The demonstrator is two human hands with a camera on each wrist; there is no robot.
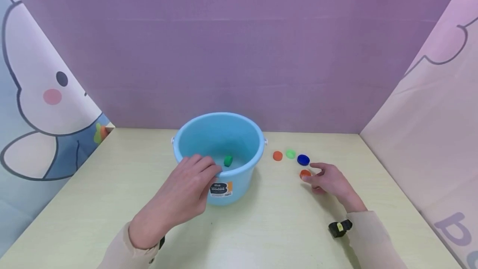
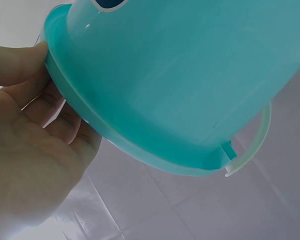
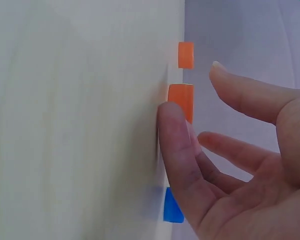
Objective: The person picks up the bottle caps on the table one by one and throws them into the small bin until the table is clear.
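My left hand (image 1: 192, 182) grips the front rim of a light blue bucket (image 1: 242, 182), its thumb on the outer side and fingers over the edge. In the left wrist view the bucket (image 2: 155, 85) looks tilted, its white handle (image 2: 260, 140) hanging off the side. A small green piece (image 1: 228, 161) lies inside. To the bucket's right, my right hand (image 1: 330, 182) reaches in at the nearest orange cap (image 1: 305, 174), finger and thumb spread. A fingertip overlaps this cap (image 3: 182, 95) in the right wrist view.
Beyond the right hand are a dark blue cap (image 1: 303, 160), a light green cap (image 1: 291, 154) and another orange cap (image 1: 277, 155). A purple backdrop (image 1: 239, 53) rises behind the pale table (image 1: 93, 194), with printed cloth panels on both sides.
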